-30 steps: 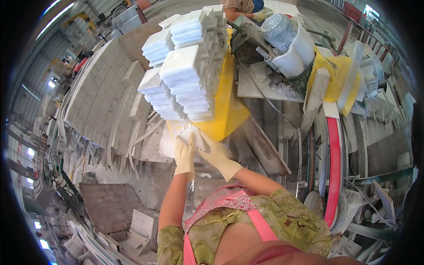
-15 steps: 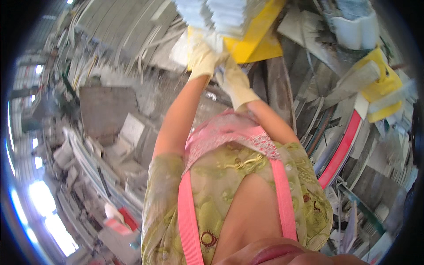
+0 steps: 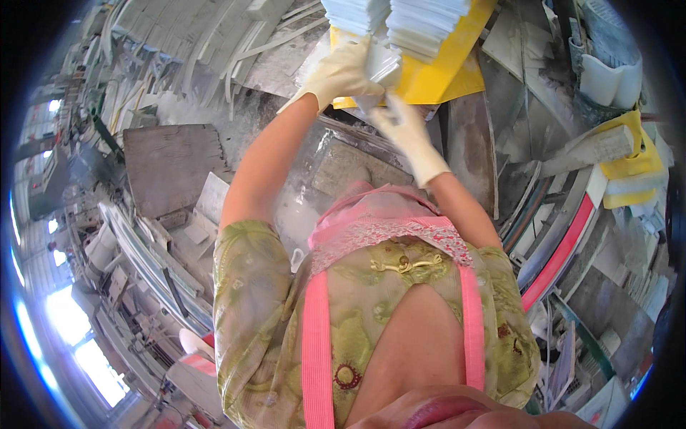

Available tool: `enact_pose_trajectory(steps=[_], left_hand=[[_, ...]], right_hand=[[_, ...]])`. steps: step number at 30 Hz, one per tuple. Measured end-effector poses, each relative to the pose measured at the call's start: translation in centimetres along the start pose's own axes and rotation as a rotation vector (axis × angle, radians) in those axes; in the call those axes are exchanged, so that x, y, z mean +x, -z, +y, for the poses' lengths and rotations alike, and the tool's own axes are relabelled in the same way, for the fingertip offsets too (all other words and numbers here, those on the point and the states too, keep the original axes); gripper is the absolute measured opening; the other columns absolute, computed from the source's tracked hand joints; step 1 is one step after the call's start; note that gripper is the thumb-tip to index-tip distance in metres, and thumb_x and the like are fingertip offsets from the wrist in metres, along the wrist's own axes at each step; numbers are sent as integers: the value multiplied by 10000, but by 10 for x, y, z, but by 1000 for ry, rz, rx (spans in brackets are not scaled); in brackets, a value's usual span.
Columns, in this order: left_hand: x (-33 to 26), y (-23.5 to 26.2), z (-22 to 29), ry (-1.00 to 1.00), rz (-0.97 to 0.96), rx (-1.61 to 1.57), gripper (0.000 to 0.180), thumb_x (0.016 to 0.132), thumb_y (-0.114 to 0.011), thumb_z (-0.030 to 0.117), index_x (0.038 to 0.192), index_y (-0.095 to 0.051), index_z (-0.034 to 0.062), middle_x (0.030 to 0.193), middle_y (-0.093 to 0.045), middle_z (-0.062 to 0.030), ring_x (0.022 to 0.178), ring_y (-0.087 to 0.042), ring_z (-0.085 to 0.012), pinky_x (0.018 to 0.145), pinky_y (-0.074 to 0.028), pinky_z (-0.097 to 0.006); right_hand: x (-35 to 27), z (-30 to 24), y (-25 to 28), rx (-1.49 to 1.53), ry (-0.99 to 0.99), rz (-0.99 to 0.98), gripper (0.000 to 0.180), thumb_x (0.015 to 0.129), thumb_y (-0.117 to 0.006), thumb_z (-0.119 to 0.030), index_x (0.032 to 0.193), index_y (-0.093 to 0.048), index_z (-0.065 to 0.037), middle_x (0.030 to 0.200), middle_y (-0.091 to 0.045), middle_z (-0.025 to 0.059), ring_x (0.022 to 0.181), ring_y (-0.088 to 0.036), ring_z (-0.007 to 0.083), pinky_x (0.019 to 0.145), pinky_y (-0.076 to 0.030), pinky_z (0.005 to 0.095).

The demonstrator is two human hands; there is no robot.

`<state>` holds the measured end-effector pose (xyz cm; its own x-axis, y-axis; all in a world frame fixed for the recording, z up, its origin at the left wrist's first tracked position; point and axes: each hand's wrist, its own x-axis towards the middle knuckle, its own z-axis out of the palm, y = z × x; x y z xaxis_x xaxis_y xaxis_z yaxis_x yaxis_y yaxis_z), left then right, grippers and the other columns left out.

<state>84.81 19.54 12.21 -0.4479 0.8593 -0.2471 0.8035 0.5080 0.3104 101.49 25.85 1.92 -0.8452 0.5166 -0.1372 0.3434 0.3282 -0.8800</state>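
Note:
My left hand (image 3: 344, 71), in a cream glove, grips the left side of a small stack of thin white strips (image 3: 384, 63). Its thumb lies along the near edge, and its fingers reach toward the far side. My right hand (image 3: 409, 130), gloved alike and slightly blurred, is just below the near right end of that stack. Its fingers are apart, and I see nothing held in them. Behind the small stack, taller stacks of white strips (image 3: 429, 27) stand on a bright yellow sheet (image 3: 446, 80).
Long grey slabs (image 3: 189, 36) lie at the far left. A brown board (image 3: 174, 168) is left of me. To the right stand a blue-white container (image 3: 607, 75), another yellow piece (image 3: 632, 154) and a curved red strip (image 3: 561, 247). A pink apron covers my front.
My hands have moved apart, the right one drawing back toward me and rightward. The small stack by my left hand shows more clearly. The whole view has shifted a little.

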Motion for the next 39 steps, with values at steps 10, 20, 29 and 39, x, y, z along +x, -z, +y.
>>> enact_pose_trajectory(steps=[10, 20, 29, 39], left_hand=[[-10, -46, -23, -266, 750, 47, 1277, 615, -870, 512, 1538, -226, -91, 1437, -492, -309, 1267, -572, -376, 990, -522, -470], [-27, -132, 18, 175, 770, -1485, 1529, 558, -965, 398, 1591, 85, -15, 1448, -484, -228, 1306, -505, -320, 1069, -446, -392], [-23, -131, 22, 284, 764, -1287, 1540, 572, -939, 420, 1568, 139, -46, 1450, -486, -296, 1317, -523, -350, 1085, -434, -359], [-34, -112, 20, 458, 575, -896, 1517, 565, -937, 486, 1551, 43, -122, 1544, -317, -353, 1427, -377, -425, 1160, -363, -388]], right_hand=[[89, -25, 52, 491, 108, -95, 616, 1065, -421, -522, 1437, -557, -50, 1408, -565, 120, 1333, -485, 212, 1130, -364, 336], [106, -19, 60, 543, 143, -193, 650, 1062, -408, -534, 1441, -541, -23, 1435, -541, 117, 1362, -450, 212, 1148, -325, 329], [107, -10, 62, 442, 215, -246, 648, 1062, -425, -521, 1446, -530, -10, 1446, -535, 118, 1371, -443, 209, 1154, -315, 323], [99, -11, 62, 400, 288, -285, 647, 1061, -445, -506, 1452, -517, 5, 1459, -527, 120, 1382, -436, 205, 1160, -303, 316]])
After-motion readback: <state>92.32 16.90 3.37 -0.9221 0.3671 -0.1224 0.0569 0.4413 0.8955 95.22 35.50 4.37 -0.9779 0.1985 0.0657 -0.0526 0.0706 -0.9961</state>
